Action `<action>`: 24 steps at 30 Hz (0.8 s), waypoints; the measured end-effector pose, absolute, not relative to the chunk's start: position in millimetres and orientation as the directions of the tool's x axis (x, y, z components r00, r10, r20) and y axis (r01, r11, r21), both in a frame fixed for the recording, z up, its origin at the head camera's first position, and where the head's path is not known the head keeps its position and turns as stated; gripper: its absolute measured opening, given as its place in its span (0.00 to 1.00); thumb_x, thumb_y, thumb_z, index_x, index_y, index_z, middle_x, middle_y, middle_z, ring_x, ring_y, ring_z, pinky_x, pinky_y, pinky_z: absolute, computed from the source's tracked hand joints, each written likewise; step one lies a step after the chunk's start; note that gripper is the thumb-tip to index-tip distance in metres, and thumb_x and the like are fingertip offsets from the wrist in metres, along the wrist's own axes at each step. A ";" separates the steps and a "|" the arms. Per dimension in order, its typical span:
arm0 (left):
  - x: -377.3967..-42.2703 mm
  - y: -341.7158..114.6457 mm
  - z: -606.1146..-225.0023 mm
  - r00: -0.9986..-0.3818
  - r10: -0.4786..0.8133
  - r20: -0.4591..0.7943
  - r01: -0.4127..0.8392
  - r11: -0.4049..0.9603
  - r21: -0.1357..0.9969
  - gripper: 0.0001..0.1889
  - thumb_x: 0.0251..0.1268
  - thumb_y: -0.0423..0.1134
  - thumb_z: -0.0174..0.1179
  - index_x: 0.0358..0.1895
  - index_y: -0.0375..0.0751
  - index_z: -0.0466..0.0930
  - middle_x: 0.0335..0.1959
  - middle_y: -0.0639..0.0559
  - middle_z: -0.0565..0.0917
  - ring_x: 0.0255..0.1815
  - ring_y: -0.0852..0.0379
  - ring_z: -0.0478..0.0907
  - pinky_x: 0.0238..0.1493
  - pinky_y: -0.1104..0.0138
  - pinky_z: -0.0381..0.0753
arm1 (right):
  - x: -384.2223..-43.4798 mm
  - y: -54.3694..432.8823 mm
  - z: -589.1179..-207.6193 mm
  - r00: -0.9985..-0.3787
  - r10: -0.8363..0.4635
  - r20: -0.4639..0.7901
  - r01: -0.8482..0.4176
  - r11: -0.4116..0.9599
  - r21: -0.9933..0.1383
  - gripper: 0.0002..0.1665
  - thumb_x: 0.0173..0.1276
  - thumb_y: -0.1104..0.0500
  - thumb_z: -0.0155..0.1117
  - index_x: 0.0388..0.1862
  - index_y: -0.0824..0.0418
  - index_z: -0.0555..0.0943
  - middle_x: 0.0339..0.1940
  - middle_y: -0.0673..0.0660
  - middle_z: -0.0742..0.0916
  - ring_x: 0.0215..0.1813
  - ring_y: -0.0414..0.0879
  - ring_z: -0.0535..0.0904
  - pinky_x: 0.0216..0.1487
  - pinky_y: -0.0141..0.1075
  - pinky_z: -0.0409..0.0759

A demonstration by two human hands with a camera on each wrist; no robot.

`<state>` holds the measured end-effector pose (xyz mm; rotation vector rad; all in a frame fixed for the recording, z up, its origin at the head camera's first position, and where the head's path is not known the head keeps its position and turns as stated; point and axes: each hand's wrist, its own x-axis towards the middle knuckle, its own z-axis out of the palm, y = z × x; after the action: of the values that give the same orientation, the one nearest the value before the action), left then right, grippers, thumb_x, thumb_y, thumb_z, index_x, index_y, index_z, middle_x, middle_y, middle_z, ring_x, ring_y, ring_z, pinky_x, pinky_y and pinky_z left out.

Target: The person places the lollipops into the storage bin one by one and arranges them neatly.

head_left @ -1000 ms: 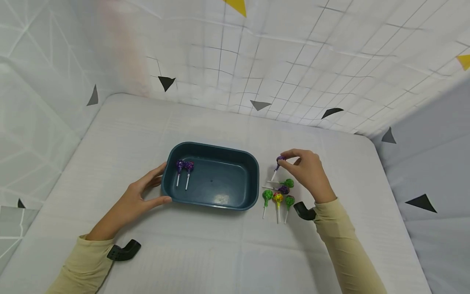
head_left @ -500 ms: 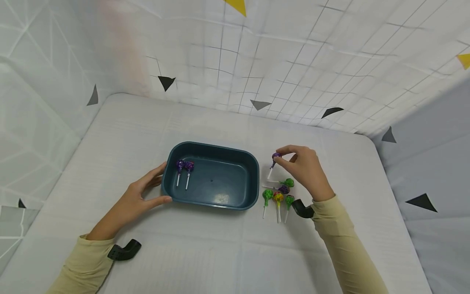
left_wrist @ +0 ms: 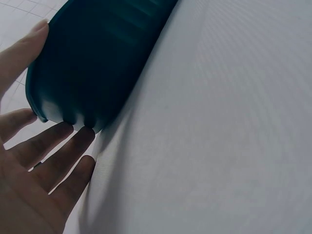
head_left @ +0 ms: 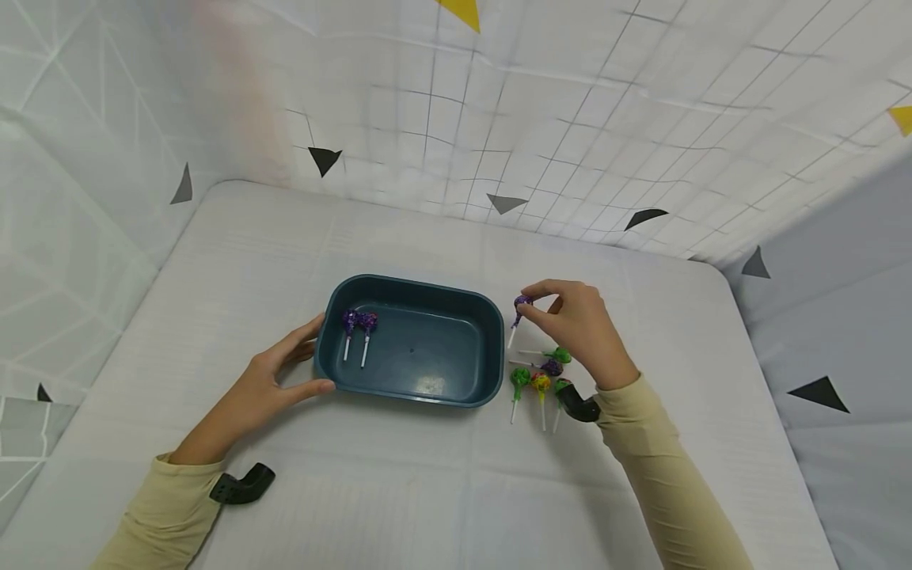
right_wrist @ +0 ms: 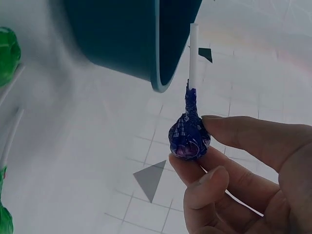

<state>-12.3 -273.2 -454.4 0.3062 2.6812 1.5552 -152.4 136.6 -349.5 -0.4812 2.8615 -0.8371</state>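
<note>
A purple-wrapped lollipop (right_wrist: 187, 139) is pinched by its head between the thumb and fingers of my right hand (head_left: 580, 324), its white stick pointing toward the person in the head view. That hand is just right of a dark teal plastic tub (head_left: 409, 400). Inside the tub's left end two purple lollipops (head_left: 367, 321) lie side by side. My left hand (head_left: 260, 392) touches the tub's left end, thumb and fingers spread along the wall; in the left wrist view the fingertips (left_wrist: 87, 134) meet its outside with fingers nearly straight.
Right of the tub lie several lollipops: a green one (head_left: 520, 377), a yellow one (head_left: 541, 383), a purple one (head_left: 552, 367) and another green one (head_left: 561, 355). One more green lollipop is partly hidden by the right wrist's black camera mount (head_left: 577, 404). White cloth (head_left: 399, 491) covers the table.
My right hand has moved left toward the tub with the purple lollipop pinched in it. The left hand and the tub have stayed in place.
</note>
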 end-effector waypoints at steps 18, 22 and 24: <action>-12.7 -274.1 -455.8 -0.980 0.183 0.078 0.157 0.472 0.867 0.51 0.62 0.39 0.75 0.84 0.63 0.53 0.77 0.43 0.70 0.71 0.66 0.73 0.68 0.87 0.69 | -151.8 117.3 -347.0 -0.927 -0.374 -0.040 -0.296 0.792 -0.533 0.14 0.71 0.52 0.71 0.51 0.56 0.90 0.37 0.54 0.92 0.24 0.47 0.77 0.23 0.35 0.75; -13.0 -273.8 -455.5 -0.980 0.185 0.078 0.158 0.473 0.867 0.51 0.62 0.39 0.75 0.84 0.62 0.53 0.78 0.43 0.70 0.71 0.68 0.72 0.68 0.87 0.69 | -151.7 113.1 -346.6 -0.923 -0.384 -0.038 -0.307 0.791 -0.529 0.14 0.70 0.51 0.72 0.51 0.55 0.90 0.37 0.53 0.92 0.24 0.46 0.77 0.24 0.36 0.75; -13.0 -273.8 -455.5 -0.980 0.186 0.078 0.159 0.473 0.867 0.51 0.62 0.39 0.75 0.84 0.62 0.53 0.78 0.42 0.70 0.71 0.69 0.71 0.68 0.87 0.69 | -151.4 111.2 -346.3 -0.920 -0.391 -0.035 -0.315 0.789 -0.528 0.15 0.70 0.51 0.72 0.51 0.55 0.90 0.37 0.54 0.92 0.25 0.46 0.77 0.24 0.36 0.75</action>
<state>-13.0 -273.8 -455.5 0.3123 2.6729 1.5686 -151.4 111.2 -346.3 -0.5622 2.8351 -0.7998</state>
